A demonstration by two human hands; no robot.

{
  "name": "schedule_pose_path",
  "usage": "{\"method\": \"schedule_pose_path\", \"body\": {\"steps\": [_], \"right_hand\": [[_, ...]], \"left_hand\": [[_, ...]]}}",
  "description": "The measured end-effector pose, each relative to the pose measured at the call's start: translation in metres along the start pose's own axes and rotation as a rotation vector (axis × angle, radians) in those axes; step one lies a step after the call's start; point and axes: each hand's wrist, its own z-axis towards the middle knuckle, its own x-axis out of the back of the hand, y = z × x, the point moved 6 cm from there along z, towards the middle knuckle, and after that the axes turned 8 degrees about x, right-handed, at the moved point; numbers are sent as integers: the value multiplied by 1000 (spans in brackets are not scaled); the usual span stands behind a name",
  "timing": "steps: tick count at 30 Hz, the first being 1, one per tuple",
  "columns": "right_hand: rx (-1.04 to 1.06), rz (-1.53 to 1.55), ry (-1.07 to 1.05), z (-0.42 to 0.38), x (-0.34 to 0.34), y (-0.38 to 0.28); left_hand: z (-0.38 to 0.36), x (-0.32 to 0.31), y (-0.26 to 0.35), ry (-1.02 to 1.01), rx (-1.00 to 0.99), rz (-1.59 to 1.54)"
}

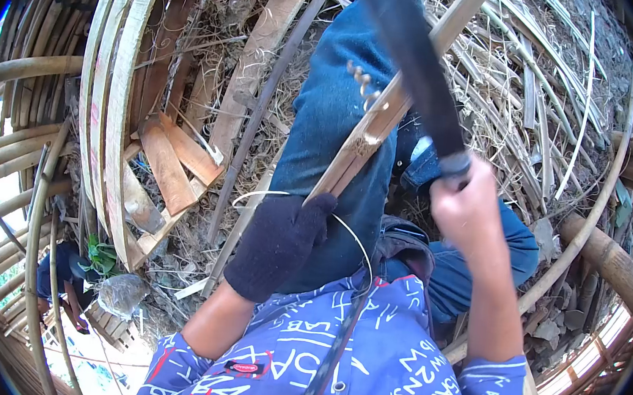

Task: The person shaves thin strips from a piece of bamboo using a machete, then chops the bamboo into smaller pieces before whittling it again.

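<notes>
My left hand [276,241], in a dark knitted glove, is closed around the lower end of a wooden strip [352,155]. The strip slants up and away across my jeans-clad leg [317,110], and a pale fresh cut shows on its face. A curled shaving [362,82] hangs at its left edge. Bare and slightly blurred, my right hand [469,206] grips the handle of a machete [429,75]. Its broad dark blade points up and overlaps the strip in this view. A thin pale sliver [357,236] arcs past the gloved hand.
At the left stands a slatted wooden frame [121,102] with loose boards [167,164] inside. Straw and split strips [525,88] litter the ground. Bamboo poles [607,263] border both sides. Another person [57,279] is at lower left, near a clear plastic bag [122,295].
</notes>
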Motion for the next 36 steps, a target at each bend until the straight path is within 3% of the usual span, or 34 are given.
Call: {"method": "schedule_pose_path", "body": {"steps": [2, 3, 6, 9, 11, 12, 15, 17, 20, 23, 27, 29, 35, 36], "right_hand": [[67, -142, 26, -6, 6, 1], [96, 11, -18, -12, 0, -5], [-50, 23, 16, -3, 12, -11], [137, -103, -3, -15, -1, -9], [95, -67, 4, -4, 12, -2], [-41, -20, -29, 0, 14, -5], [61, 34, -28, -16, -10, -7], [158, -69, -2, -13, -1, -8], [-74, 42, -7, -1, 10, -9], [94, -99, 49, -14, -1, -6], [17, -65, 62, -2, 14, -10], [85, -82, 55, -16, -4, -11], [13, -30, 36, 8, 8, -18], [106, -113, 57, 1, 7, -21]], "left_hand": [[4, -5, 2, 51, -201, 48], [-19, 16, 6, 56, -81, 140], [-5, 6, 4, 19, -66, 15], [-6, 4, 8, 39, -90, 61], [-6, 4, 0, 55, -67, 85], [-9, 4, 0, 55, -51, 92], [-7, 2, -2, 33, 38, 22], [-12, -2, 5, 137, -378, 297], [-9, 1, 8, 54, -223, 198], [-13, 1, 8, 110, -182, 205], [-15, 1, 7, 128, -185, 201], [-13, 0, 3, 128, -14, 116], [-10, -1, -2, 95, -67, 182], [-15, -1, 8, 92, -141, 184]]}}
